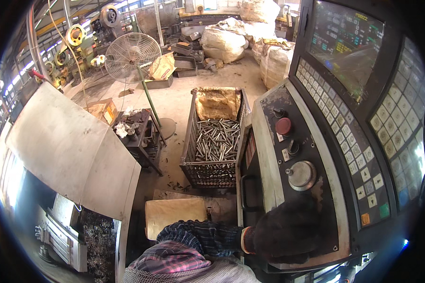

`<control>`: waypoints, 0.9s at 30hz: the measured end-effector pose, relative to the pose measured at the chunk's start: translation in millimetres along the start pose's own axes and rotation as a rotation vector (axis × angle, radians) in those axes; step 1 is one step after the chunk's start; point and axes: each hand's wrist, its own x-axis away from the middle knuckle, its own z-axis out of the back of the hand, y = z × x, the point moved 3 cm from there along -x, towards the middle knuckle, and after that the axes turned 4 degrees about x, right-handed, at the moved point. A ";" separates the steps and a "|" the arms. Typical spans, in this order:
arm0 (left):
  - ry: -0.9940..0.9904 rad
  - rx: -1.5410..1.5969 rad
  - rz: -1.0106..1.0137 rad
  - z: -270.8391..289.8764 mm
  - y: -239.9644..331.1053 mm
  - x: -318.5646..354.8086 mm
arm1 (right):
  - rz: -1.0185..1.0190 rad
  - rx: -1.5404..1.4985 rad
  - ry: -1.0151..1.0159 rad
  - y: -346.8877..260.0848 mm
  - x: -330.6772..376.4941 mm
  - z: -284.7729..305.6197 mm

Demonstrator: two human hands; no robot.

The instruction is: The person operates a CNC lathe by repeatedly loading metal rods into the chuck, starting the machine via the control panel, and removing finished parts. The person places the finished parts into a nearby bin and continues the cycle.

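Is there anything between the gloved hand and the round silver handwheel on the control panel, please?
Nothing visible: the gloved hand rests on the control panel just below the handwheel, with only bare panel face between them.

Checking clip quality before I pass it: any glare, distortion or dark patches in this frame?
Head view: strong fisheye bending, black vignette at the corners; daylight glare washes the control screen and keypad; windows at far left blow out; the gloved hand on the panel is a dark, detail-poor mass; crate of metal rods is sharp.
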 end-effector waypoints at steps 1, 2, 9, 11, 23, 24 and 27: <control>0.018 -0.008 -0.005 -1.8 -1.1 1.7 | 0.001 0.020 0.000 -4.7 4.0 0.8; 0.043 -0.017 -0.013 -3.8 -1.9 3.3 | 0.004 0.038 -0.007 -9.2 8.1 1.7; 0.099 -0.047 -0.024 -1.9 -0.4 -0.5 | 0.017 0.151 -0.038 -38.1 36.6 -1.8; 0.109 -0.082 -0.024 1.5 3.9 -6.0 | 0.030 0.185 -0.054 -46.6 44.0 -4.6; -0.032 -0.229 0.067 -9.9 4.7 -8.3 | 0.093 0.305 -0.132 -84.1 128.2 4.0; -0.010 -0.229 0.047 -8.4 5.4 -7.8 | 0.096 0.313 -0.136 -85.5 138.7 7.0; 0.006 -0.229 0.058 -2.3 9.8 -5.1 | 0.090 0.331 -0.144 -86.4 180.9 19.8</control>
